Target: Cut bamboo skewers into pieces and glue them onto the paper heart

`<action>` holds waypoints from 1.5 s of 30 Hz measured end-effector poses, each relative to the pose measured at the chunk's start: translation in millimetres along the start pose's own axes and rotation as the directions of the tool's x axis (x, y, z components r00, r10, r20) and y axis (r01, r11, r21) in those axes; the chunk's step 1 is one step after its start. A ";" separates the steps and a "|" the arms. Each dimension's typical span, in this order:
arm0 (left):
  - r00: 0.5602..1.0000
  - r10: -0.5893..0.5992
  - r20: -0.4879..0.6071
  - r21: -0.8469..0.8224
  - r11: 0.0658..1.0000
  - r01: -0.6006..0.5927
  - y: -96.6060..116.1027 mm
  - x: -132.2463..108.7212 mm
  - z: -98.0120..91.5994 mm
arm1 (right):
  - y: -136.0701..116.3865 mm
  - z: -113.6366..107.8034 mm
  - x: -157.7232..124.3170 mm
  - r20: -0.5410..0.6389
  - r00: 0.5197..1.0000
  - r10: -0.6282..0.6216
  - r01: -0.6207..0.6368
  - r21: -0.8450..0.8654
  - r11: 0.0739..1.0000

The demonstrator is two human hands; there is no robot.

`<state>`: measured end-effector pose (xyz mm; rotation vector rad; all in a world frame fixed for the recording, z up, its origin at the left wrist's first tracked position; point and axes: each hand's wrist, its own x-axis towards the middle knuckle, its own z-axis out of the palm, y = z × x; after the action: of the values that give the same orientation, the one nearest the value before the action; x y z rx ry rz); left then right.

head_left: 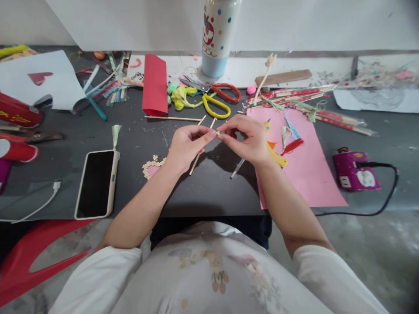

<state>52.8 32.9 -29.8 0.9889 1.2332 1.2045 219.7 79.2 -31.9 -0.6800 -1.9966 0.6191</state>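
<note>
My left hand [187,146] and my right hand [246,138] meet above the dark table. Their fingertips pinch a tiny pale beige piece [218,134], perhaps a small cluster of beads; it is too small to tell. Under and beside my left hand lie thin wooden sticks [195,165], partly hidden by the fingers. A heart-like pink shape edged with small beige pieces [152,169] lies left of my left wrist, which covers part of it. A clear pen-like tube [237,169] lies below my right hand.
Scissors with red and yellow handles [216,101] lie beyond my hands, near a bottle [216,39] and a red envelope [155,85]. Pink paper [304,170] with tassels is under my right forearm. A phone [97,184] lies left; a purple box with a cable [356,171] stands right.
</note>
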 end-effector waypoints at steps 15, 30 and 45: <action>1.000 -0.023 0.009 0.026 0.999 0.023 0.4 -0.6 -0.5 | 1.9 -0.2 -1.1 0.012 0.999 -0.035 0.035 -0.013 0.999; 1.000 -0.019 -0.012 0.127 0.992 0.020 -3.2 -0.6 -0.6 | -1.2 -0.2 -2.5 0.098 0.992 -0.081 0.086 -0.049 0.995; 0.998 -0.054 -0.008 0.021 0.998 0.055 1.7 -1.6 2.3 | -0.7 -0.4 -2.3 0.084 0.994 -0.068 0.072 -0.044 0.996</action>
<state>55.0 31.7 -27.7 0.9611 1.2739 1.1558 220.9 77.2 -32.6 -0.6191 -2.1077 0.5678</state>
